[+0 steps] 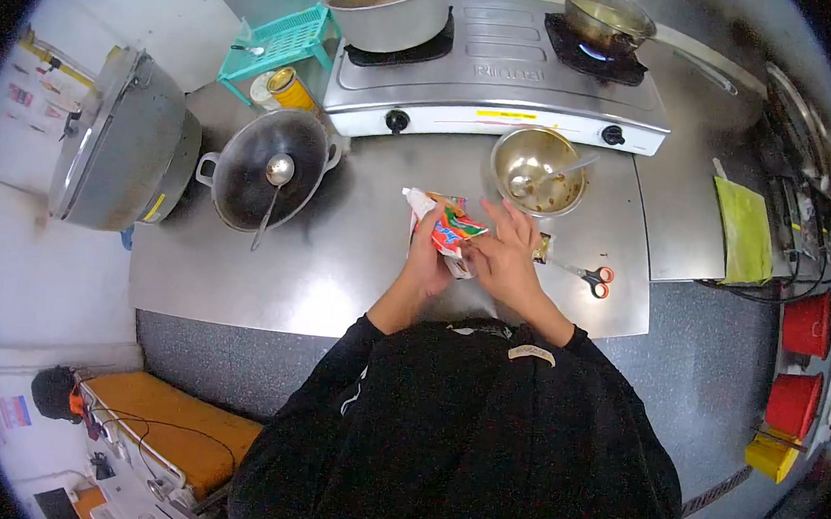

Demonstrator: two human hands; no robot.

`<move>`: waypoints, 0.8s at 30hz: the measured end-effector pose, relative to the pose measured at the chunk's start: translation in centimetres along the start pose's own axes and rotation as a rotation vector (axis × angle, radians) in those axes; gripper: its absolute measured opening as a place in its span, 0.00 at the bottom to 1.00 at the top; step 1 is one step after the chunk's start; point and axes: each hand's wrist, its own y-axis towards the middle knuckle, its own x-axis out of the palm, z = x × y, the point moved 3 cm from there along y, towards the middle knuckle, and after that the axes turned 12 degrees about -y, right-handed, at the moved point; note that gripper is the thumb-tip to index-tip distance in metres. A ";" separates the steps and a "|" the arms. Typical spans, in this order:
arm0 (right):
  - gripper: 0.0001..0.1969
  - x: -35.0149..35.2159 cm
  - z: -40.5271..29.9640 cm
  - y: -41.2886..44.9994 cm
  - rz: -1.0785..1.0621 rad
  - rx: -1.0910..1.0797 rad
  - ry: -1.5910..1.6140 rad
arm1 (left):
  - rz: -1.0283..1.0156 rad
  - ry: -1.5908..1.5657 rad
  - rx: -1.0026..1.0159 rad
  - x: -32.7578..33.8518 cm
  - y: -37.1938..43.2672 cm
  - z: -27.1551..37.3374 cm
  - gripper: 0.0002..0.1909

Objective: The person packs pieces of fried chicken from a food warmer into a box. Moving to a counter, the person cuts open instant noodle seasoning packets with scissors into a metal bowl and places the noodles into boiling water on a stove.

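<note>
My left hand [429, 257] grips a red, green and white printed food packet [454, 227] above the steel counter. My right hand [507, 252] is beside the packet, its fingers spread and some of them at the packet's right edge; whether they pinch it is hard to tell. Just beyond sits a steel mixing bowl [570, 198] with a spoon [558, 170] and brown residue inside. A small sachet [542, 247] lies partly behind my right hand. Scissors [595, 279] with black and orange handles rest on the counter to the right.
A two-burner gas stove [495, 83] holds a large aluminium pot [387, 16] and a small pot [603, 18] over a lit flame. At left are a wok [246, 180] with a ladle [279, 172], a big grey pot [127, 156], yellow tin [290, 88] and turquoise rack [279, 44]. A green cloth [744, 227] lies right.
</note>
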 end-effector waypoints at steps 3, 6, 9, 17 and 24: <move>0.05 -0.3 -0.1 -0.3 0.097 -0.088 -0.033 | -0.025 -0.015 0.004 -0.4 -0.7 1.7 0.22; 0.05 -0.9 1.0 -1.1 0.203 -0.033 0.274 | -0.031 -0.058 0.012 -2.7 -1.2 4.0 0.22; 0.09 0.0 5.2 -2.8 -0.040 0.423 0.386 | -0.057 -0.036 0.071 -6.8 -1.3 6.9 0.23; 0.22 5.5 5.8 -3.4 -0.260 0.192 -0.208 | 0.473 0.574 0.268 -17.5 -0.6 9.1 0.27; 0.35 12.4 3.9 2.6 -0.313 0.687 0.058 | 0.583 1.717 1.042 -10.7 0.3 8.6 0.29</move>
